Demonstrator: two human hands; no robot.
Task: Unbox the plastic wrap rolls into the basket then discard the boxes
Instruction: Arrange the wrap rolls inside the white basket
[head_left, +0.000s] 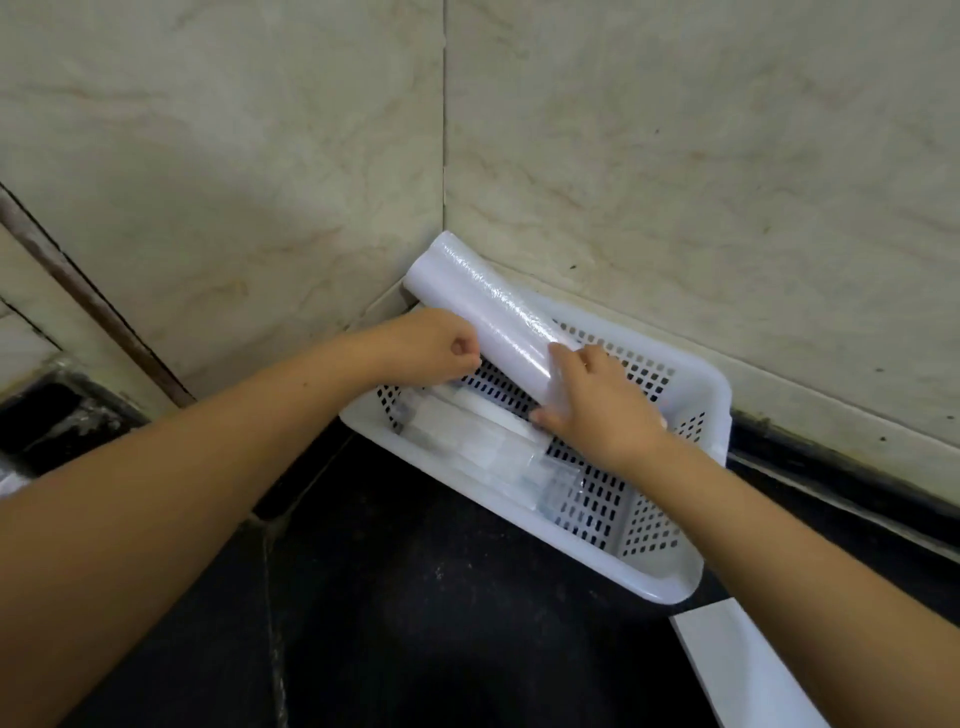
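A white perforated plastic basket (680, 582) sits on the dark counter in the corner of the tiled walls. A white plastic wrap roll (483, 306) slants over its far end, its upper end resting near the wall corner. My right hand (597, 410) grips the roll's lower end inside the basket. My left hand (436, 343) is against the roll's left side with fingers curled; what it pinches is hidden. Clear wrapped items (488, 441) lie on the basket floor.
Beige marble tile walls meet in a corner (444, 156) right behind the basket. A white flat box or board (737, 670) lies at the lower right on the black counter (415, 597). A dark sink edge (47, 410) shows at the left.
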